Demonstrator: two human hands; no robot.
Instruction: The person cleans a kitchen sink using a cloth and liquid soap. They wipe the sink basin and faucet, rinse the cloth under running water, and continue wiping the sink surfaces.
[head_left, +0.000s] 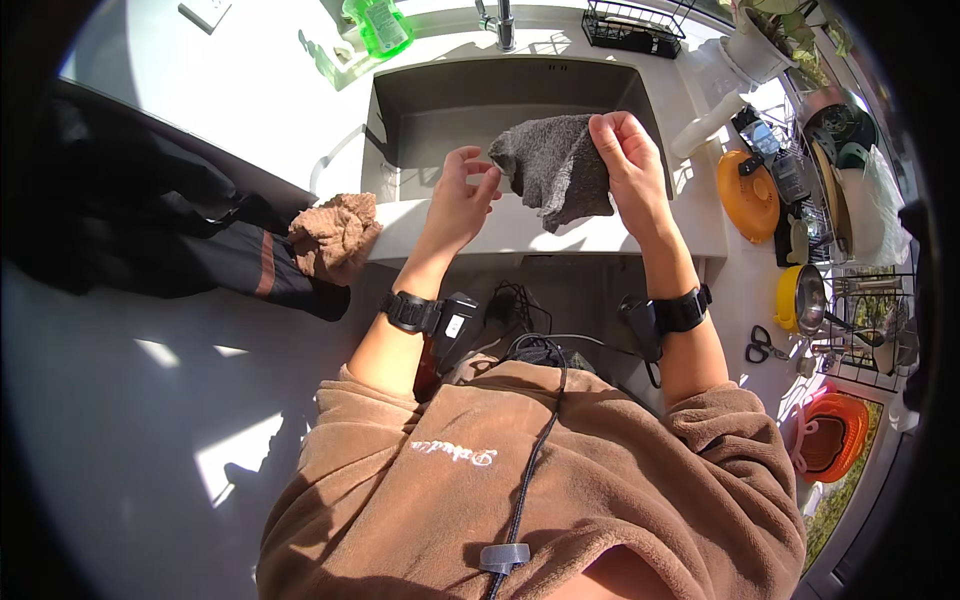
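Observation:
My right hand (630, 154) pinches a dark grey terry cloth (559, 169) by its upper right part, between thumb and fingers. The cloth hangs folded and rumpled over the front rim of a grey sink (480, 94). Close to the cloth's left corner is my left hand (465, 195), its fingers apart and curled slightly; whether a fingertip touches the fabric I cannot tell. A crumpled brown cloth (334, 232) lies left of the sink, by the counter's front edge.
Behind the sink stand a chrome faucet (506, 30), a green liquid bottle (386, 34) and a black wire basket (637, 30). Rightward are an orange lid (748, 195), a yellow-handled pot (806, 300), scissors (761, 345) and dish racks. A dark garment (195, 247) hangs at left.

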